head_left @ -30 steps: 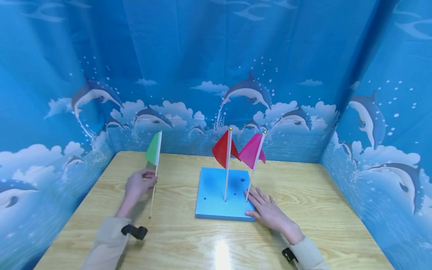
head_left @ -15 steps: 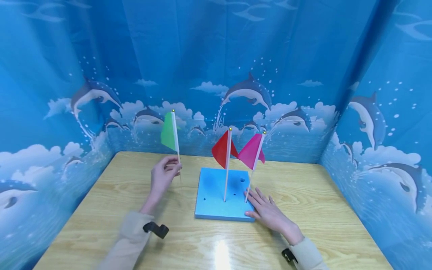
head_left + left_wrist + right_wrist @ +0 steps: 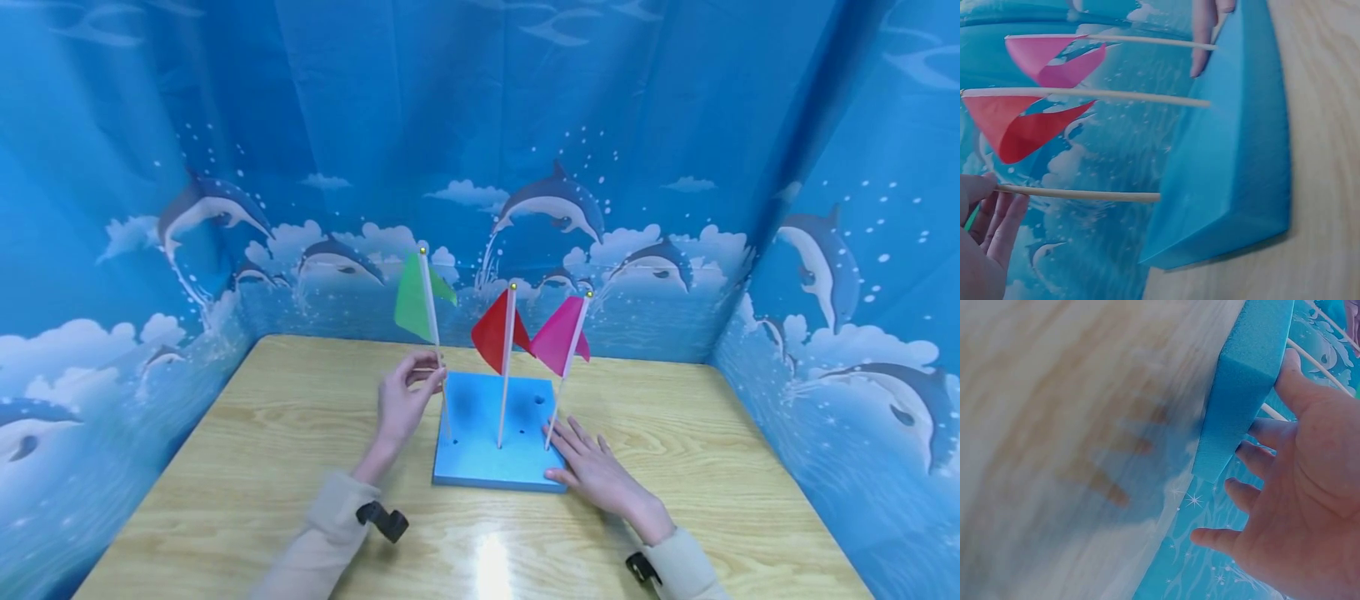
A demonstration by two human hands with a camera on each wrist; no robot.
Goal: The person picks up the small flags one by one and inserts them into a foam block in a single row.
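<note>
A blue foam block [image 3: 480, 462] lies on the wooden table, with a red flag [image 3: 493, 332] and a pink flag [image 3: 558, 337] standing in it on thin sticks. My left hand [image 3: 405, 400] pinches the stick of a green flag [image 3: 414, 298]; the stick's lower end sits at the block's front-left part [image 3: 1147, 197]. My right hand [image 3: 596, 471] lies flat with straight fingers on the block's right front corner [image 3: 1241, 381], thumb on its edge.
The wooden table [image 3: 285, 442] is walled on three sides by a blue dolphin-print curtain [image 3: 480, 150]. Small holes [image 3: 538, 400] show in the block's top. Bare table lies left, right and in front of the block.
My left hand has carried the green flag from the table's left side rightward to the foam block, raising and righting it. The right hand has stayed on the block.
</note>
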